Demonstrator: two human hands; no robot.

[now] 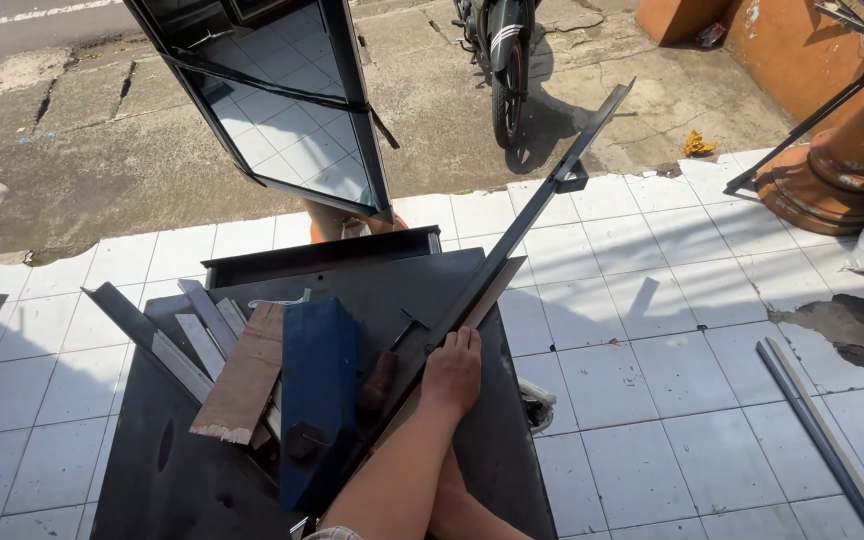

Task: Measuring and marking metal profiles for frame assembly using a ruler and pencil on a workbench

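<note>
The long dark metal bar [522,225] looks smooth and matt, and the dark flat metal tabletop [192,480] is dull and scuffed. The brown wooden board [247,375] is rough at its broken end; the blue metal block [320,390] has a painted sheen. The white floor tiles [642,400] are glossy.

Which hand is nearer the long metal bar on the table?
Left. The left hand lies right on the long metal bar, near its lower end, fingers curled over its edge. The right hand is out of sight, so its place relative to the bar cannot be told.
</note>
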